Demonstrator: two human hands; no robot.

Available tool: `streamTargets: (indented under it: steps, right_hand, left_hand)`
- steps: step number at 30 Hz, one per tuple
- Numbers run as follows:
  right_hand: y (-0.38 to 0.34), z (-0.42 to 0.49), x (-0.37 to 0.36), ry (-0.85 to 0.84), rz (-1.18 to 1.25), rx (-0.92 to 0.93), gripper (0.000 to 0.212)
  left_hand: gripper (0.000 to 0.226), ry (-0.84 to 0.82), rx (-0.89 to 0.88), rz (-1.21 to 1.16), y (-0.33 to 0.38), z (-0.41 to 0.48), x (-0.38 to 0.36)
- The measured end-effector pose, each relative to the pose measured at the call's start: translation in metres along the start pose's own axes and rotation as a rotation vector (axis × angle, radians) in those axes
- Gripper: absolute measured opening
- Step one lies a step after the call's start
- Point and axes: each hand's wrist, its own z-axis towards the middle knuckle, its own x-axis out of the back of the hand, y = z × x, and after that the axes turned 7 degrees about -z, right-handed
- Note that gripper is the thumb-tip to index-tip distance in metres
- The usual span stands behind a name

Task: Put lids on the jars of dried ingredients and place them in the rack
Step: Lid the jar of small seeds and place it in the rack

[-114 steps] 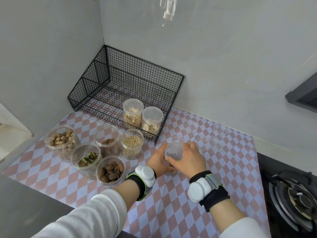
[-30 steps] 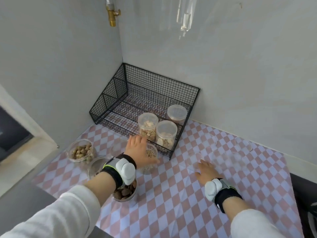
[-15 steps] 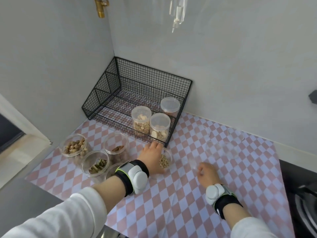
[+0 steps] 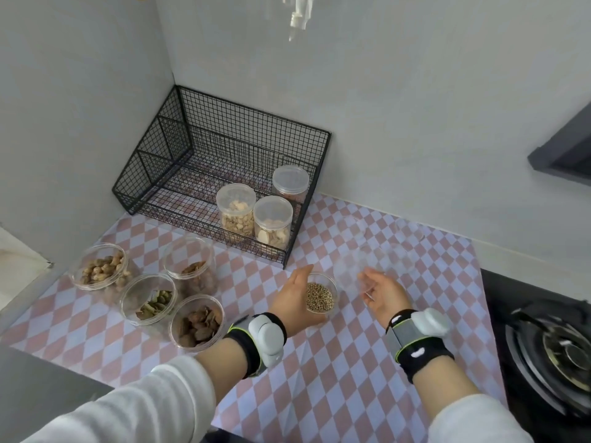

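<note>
A: Checked tabletop (image 4: 319, 394), rack (image 4: 224, 148) in the corner. Seed jar (image 4: 320, 297)?
B: Just before the rack; the left hand (image 4: 295, 302) has its grip wrapped round it. Right hand (image 4: 385, 294) grip: cannot tell, maybe a clear lid. Seat it level, then twist.

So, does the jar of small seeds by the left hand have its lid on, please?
Open, no lid: the jar shows bare seeds through its rim while the left hand holds it.
</note>
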Motion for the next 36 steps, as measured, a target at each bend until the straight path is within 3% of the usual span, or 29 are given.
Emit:
streamTargets:
  steps: [5, 10, 13, 18, 21, 31, 36]
  right_hand:
    - [0.002, -0.003, -0.01, -0.03, 0.004, 0.016, 0.011]
    - [0.007, -0.006, -0.03, -0.109, -0.297, 0.013, 0.021]
    - [0.009, -0.005, -0.04, -0.137, -0.45, 0.029, 0.014]
    - [0.006, -0.007, -0.043, -0.195, -0.573, 0.155, 0.036]
    - [0.003, -0.006, -0.041, -0.232, -0.649, 0.224, 0.031]
    - [0.006, -0.014, -0.051, -0.092, -0.827, 0.349, 0.027]
    - [-0.004, -0.021, -0.055, -0.18, -1.303, 0.472, 0.045]
  left_hand:
    - [0.108, 0.029, 0.102, -0.163, -0.012, 0.001, -0.008]
    - [0.1, 0.067, 0.146, -0.325, -0.017, 0.002, -0.014]
    - [0.1, 0.07, 0.165, -0.427, -0.019, 0.002, -0.016]
    - [0.1, 0.071, 0.155, -0.475, -0.023, 0.002, -0.019]
    - [0.098, 0.062, 0.142, -0.498, -0.027, 0.003, -0.019]
    - [0.093, 0.034, 0.112, -0.517, -0.028, 0.002, -0.018]
    - [0.093, 0.025, 0.098, -0.484, -0.025, 0.001, -0.017]
